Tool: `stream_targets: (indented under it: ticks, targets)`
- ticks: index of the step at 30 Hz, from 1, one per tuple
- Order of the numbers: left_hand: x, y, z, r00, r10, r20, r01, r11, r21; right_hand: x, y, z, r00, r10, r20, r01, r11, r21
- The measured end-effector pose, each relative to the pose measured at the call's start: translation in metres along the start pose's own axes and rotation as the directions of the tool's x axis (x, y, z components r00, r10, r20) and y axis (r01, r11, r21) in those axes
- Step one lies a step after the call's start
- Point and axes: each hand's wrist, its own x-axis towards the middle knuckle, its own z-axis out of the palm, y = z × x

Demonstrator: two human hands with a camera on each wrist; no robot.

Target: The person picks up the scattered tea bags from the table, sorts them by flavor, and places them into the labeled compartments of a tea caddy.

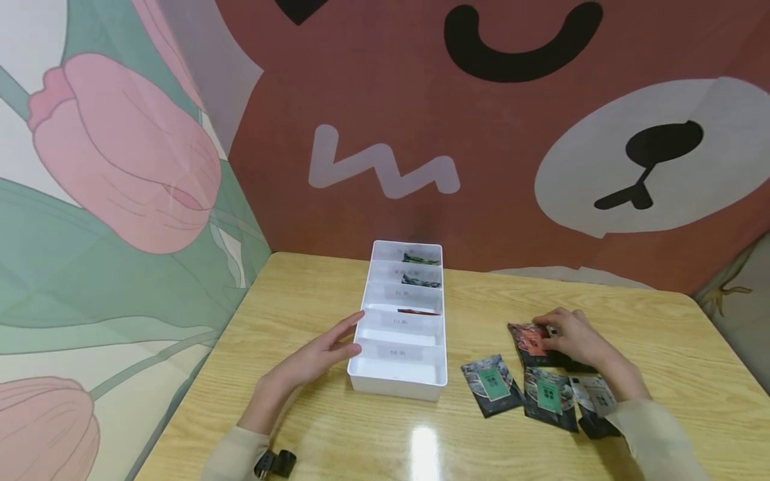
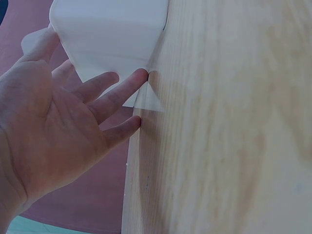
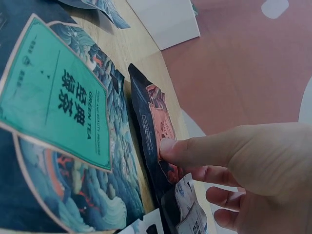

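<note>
My left hand [image 1: 313, 357] rests against the left side of a long white divided tray [image 1: 397, 389], its fingers spread and nearly straight. In the left wrist view, those fingers lie along the tray's outer wall [image 2: 107, 34]. My right hand [image 1: 577, 337] pinches a dark tea packet with a red label [image 1: 528, 339] by its edge. From the right wrist, the thumb [image 3: 175, 150] presses on this packet's red label [image 3: 162, 124], with other fingers behind it. Closest to that camera lies a green tea packet [image 3: 58, 97] with a green label.
Two green-labelled packets [image 1: 492, 383] [image 1: 549, 395] and a grey-labelled packet [image 1: 597, 401] lie on the wooden table [image 1: 313, 287] right of the tray. Single packets stand in the tray's three far compartments, one with a red edge [image 1: 419, 312]. Patterned walls border the table behind and left.
</note>
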Motion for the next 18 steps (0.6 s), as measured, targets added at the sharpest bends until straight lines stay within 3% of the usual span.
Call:
stream_targets:
  ticks: [7, 13, 18]
  targets:
    - [0.0003, -0.0018, -0.0005, 1.0, -0.011, -0.007, 0.011, 1.0, -0.003, 0.0039, -0.001, -0.0023, 1.0, 0.008, 0.017, -0.008, 1.0, -0.009]
    - [-0.0001, -0.0019, -0.0003, 1.0, -0.007, -0.006, 0.007, 1.0, 0.001, 0.0065, -0.001, 0.0003, 0.999, 0.037, -0.037, -0.037, 0.999, -0.015]
    - [-0.0001, -0.0016, 0.0, 1.0, 0.0, -0.003, 0.0, 1.0, 0.0, 0.0088, -0.0009, 0.0025, 0.996, 0.06, -0.062, -0.057, 0.997, 0.047]
